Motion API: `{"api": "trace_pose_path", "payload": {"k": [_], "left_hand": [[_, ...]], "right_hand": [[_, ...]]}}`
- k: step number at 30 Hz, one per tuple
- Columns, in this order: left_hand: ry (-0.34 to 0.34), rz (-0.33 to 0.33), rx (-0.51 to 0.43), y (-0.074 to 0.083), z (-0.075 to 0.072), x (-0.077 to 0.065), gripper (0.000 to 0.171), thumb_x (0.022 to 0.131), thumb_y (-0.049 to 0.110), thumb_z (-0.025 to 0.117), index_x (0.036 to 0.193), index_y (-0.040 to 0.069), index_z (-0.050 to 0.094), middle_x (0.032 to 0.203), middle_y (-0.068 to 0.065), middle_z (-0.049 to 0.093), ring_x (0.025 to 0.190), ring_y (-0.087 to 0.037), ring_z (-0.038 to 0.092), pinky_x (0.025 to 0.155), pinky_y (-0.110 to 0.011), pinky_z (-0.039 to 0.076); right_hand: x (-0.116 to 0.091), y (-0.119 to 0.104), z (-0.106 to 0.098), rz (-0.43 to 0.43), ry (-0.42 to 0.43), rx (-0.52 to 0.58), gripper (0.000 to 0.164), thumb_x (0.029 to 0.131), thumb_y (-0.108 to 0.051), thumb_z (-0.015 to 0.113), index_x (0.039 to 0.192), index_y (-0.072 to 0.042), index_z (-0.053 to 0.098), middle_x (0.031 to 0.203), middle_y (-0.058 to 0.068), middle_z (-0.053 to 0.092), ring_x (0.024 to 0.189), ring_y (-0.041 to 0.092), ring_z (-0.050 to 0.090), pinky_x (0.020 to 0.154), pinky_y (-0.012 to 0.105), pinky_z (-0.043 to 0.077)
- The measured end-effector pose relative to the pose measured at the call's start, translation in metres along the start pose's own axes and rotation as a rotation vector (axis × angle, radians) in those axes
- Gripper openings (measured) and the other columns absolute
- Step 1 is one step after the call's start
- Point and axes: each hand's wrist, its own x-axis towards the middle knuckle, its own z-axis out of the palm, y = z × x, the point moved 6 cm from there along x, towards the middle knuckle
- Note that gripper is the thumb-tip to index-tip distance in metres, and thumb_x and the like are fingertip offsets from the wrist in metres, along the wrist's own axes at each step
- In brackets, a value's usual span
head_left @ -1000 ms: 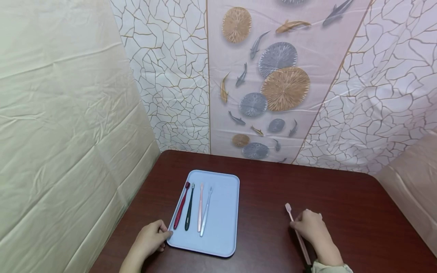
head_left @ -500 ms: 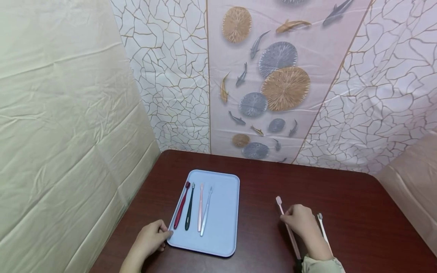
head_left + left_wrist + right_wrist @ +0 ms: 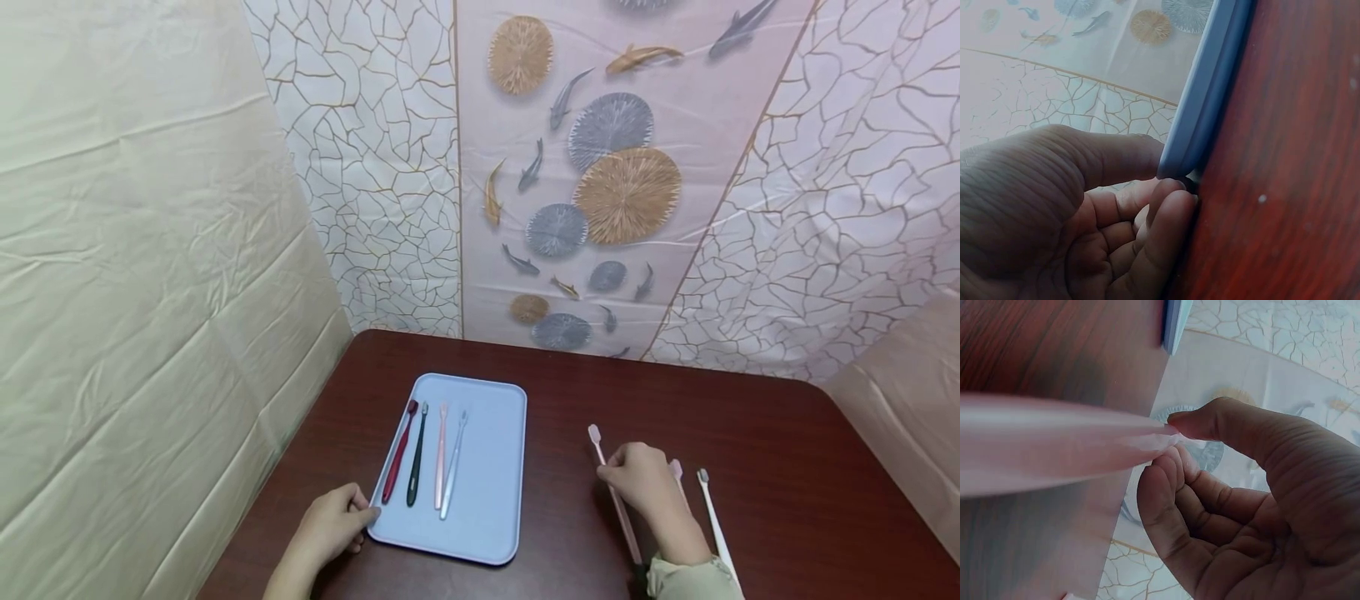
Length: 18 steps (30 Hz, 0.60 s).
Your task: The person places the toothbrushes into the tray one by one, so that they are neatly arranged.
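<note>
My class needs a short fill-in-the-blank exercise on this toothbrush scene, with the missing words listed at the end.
1. The number of toothbrushes lying on the tray is ____.
2. The tray's near corner is pinched by the person's ____ hand.
3. The right hand pinches a raised toothbrush coloured ____.
4. In the head view, the rightmost toothbrush has a handle coloured ____.

Missing words: four; left; pink; white.

In the pale-blue tray (image 3: pixel 491 479) lie a red toothbrush (image 3: pixel 399 458), green toothbrush (image 3: pixel 417 461), pink toothbrush (image 3: pixel 440 465) and translucent toothbrush (image 3: pixel 452 471); to its right, a pinched pale-pink toothbrush (image 3: pixel 622 514) slants; farther right, a half-hidden toothbrush (image 3: pixel 677 470) and white toothbrush (image 3: pixel 716 521).
</note>
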Motion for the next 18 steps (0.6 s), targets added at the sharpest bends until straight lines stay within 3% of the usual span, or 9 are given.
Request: {"api": "trace_pose_path", "payload": {"k": [3, 6, 18], "left_hand": [[0.001, 0.004, -0.004, 0.001, 0.000, -0.001, 0.022, 0.085, 0.016, 0.076, 0.079, 0.008, 0.057, 0.059, -0.003, 0.057, 0.048, -0.016, 0.058, 0.045, -0.031, 0.052], [0.003, 0.006, -0.001, 0.001, -0.001, -0.001, 0.022, 0.085, 0.016, 0.076, 0.079, 0.008, 0.057, 0.059, -0.003, 0.057, 0.048, -0.016, 0.058, 0.045, -0.031, 0.051], [-0.001, -0.001, -0.002, 0.000, -0.001, -0.001, 0.022, 0.085, 0.017, 0.076, 0.079, 0.008, 0.057, 0.059, -0.003, 0.057, 0.048, -0.016, 0.058, 0.045, -0.031, 0.051]], "right_hand": [[0.001, -0.004, 0.002, 0.015, -0.006, 0.019, 0.010, 0.074, -0.019, 0.074, 0.068, -0.012, 0.069, 0.060, -0.005, 0.060, 0.060, 0.016, 0.054, 0.058, 0.039, 0.049], [0.001, -0.007, 0.005, 0.033, -0.018, 0.030, 0.011, 0.075, -0.019, 0.074, 0.068, -0.012, 0.069, 0.060, -0.005, 0.059, 0.058, 0.015, 0.053, 0.053, 0.034, 0.046], [0.004, -0.030, 0.006, 0.010, -0.010, 0.043, 0.011, 0.075, -0.022, 0.075, 0.071, -0.013, 0.070, 0.066, -0.004, 0.062, 0.060, 0.016, 0.056, 0.055, 0.038, 0.048]]}}
